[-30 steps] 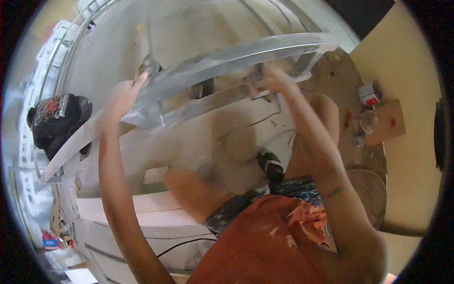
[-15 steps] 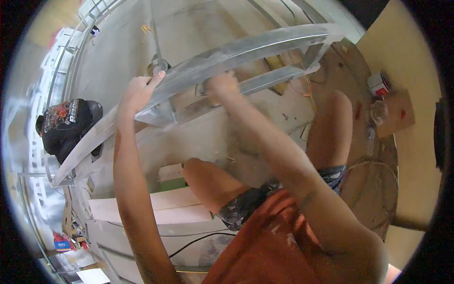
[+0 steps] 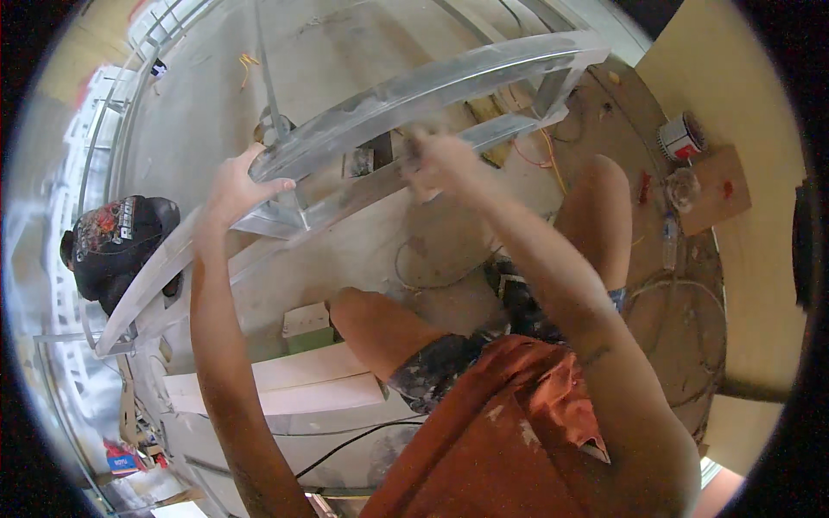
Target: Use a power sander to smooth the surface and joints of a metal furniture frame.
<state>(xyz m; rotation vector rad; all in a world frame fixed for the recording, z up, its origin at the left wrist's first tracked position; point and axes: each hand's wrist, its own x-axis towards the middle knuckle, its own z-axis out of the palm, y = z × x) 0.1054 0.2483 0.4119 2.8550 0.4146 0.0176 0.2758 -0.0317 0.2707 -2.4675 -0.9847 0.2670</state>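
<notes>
A long curved grey metal frame [image 3: 380, 105] arcs across the view, with a straight lower bar [image 3: 345, 198] and short cross pieces. My left hand [image 3: 231, 192] is closed round its curved bar, fingers over the far side and thumb along the near side. Further right, my right hand [image 3: 445, 164] is closed at the straight lower bar. Motion smears its fingers, and a small dark thing at them is too blurred to name. Between my hands, a small dark box-like object [image 3: 358, 162] shows through the frame's opening.
A person in a black printed shirt [image 3: 117, 242] crouches at the far left. Pale boards [image 3: 294, 384] and a small box [image 3: 306, 321] lie by my knee. To the right are a can [image 3: 682, 136], a clear bottle [image 3: 670, 240] and cardboard [image 3: 721, 186]. Cables cross the floor.
My right hand has moved right along the lower bar, uncovering the small dark box-like object. My left hand has turned on the curved bar, its thumb now lower. The view has shifted slightly.
</notes>
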